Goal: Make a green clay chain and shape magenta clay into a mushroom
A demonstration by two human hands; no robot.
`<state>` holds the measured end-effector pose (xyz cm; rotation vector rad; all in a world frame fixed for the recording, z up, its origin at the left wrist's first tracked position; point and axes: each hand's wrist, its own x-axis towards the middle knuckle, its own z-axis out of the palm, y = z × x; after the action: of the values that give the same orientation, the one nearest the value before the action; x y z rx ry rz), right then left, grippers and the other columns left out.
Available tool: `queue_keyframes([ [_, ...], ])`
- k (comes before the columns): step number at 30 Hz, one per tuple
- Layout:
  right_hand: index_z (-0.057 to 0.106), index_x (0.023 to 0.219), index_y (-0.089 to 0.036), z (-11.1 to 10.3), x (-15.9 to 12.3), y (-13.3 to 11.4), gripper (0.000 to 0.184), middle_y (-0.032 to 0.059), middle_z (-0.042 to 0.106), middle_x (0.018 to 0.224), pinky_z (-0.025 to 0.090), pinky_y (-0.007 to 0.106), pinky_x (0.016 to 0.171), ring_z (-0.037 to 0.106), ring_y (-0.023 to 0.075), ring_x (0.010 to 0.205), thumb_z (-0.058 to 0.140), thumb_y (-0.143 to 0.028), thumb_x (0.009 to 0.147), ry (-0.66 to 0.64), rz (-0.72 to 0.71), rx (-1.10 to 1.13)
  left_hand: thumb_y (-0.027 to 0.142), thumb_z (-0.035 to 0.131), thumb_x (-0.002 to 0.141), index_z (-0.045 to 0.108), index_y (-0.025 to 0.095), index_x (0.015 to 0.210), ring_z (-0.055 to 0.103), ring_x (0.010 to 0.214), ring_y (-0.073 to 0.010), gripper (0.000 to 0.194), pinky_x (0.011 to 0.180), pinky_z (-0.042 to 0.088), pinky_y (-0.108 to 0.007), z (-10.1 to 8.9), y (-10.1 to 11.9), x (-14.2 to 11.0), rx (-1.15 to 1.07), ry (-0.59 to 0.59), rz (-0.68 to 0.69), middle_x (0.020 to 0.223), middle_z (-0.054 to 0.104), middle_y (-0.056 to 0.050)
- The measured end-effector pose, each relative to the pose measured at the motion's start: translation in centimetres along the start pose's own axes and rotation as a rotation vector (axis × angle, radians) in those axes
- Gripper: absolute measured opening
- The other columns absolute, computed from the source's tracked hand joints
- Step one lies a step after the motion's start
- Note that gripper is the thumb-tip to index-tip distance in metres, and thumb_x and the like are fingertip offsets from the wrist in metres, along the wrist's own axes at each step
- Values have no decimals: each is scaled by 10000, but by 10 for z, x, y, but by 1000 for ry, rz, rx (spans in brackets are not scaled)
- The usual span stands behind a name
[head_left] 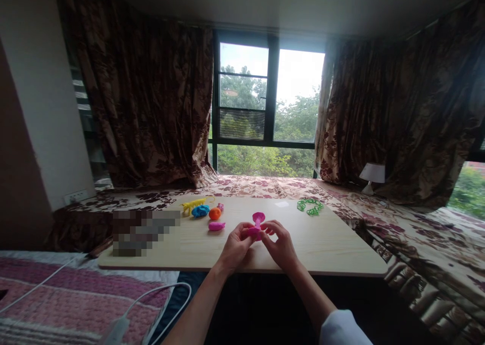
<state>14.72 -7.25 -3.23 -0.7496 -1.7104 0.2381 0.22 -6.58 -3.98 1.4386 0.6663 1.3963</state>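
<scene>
A bright pink clay piece (258,220), shaped like a spool with a flared disc at each end, is held upright over the table near its front edge. My left hand (239,243) pinches the lower disc from the left. On the right side, my right hand (279,240) has its fingers closed on the same disc's edge. Left of my hands lies a pink clay lump (216,226). Behind that lump sit an orange ball (214,213) and a crumpled blue piece (200,211).
The pale wooden table (318,254) also carries a yellow figure (194,204), a small pink piece (220,207) and a green looped string (309,206). A blurred patch covers its left end. A white lamp (373,174) stands at the right; a white cable (178,284) runs at the lower left.
</scene>
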Motion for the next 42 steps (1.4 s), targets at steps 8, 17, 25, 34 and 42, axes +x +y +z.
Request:
queue_keyframes([
  [8,597,1028,-222,-3,1,3,243,71,564,1033,433,341,832,515,195,974,431,-178,855,111,7,-1,316,612,739,562,156,998,599,760,-126,309,741,459,-267,-6,5,0,-118,77,-104,900,659,-65],
  [17,639,888,-224,3,0,13,152,29,638,865,430,322,775,551,183,829,536,-179,786,-18,55,-51,449,582,724,622,144,823,523,550,-83,323,574,454,-232,-1,20,21,47,-4,-205,673,598,-15],
  [25,665,854,-208,6,0,26,149,20,657,798,423,280,689,571,168,763,535,-223,783,-40,194,16,472,493,772,610,200,1019,573,864,-179,385,729,464,-303,-8,41,29,481,29,55,967,621,-61],
  [34,672,850,-218,4,-1,23,162,16,643,784,420,294,716,546,167,763,522,-227,789,-63,161,-45,281,486,796,672,268,947,504,963,-202,239,892,364,-351,-2,58,33,1093,-249,421,960,627,-31],
  [42,664,761,-216,3,-1,16,193,6,610,681,420,301,713,521,163,709,489,-262,827,-50,104,-70,232,527,764,651,295,988,491,963,-243,264,882,329,-394,-3,54,24,1096,-268,415,991,614,-51],
])
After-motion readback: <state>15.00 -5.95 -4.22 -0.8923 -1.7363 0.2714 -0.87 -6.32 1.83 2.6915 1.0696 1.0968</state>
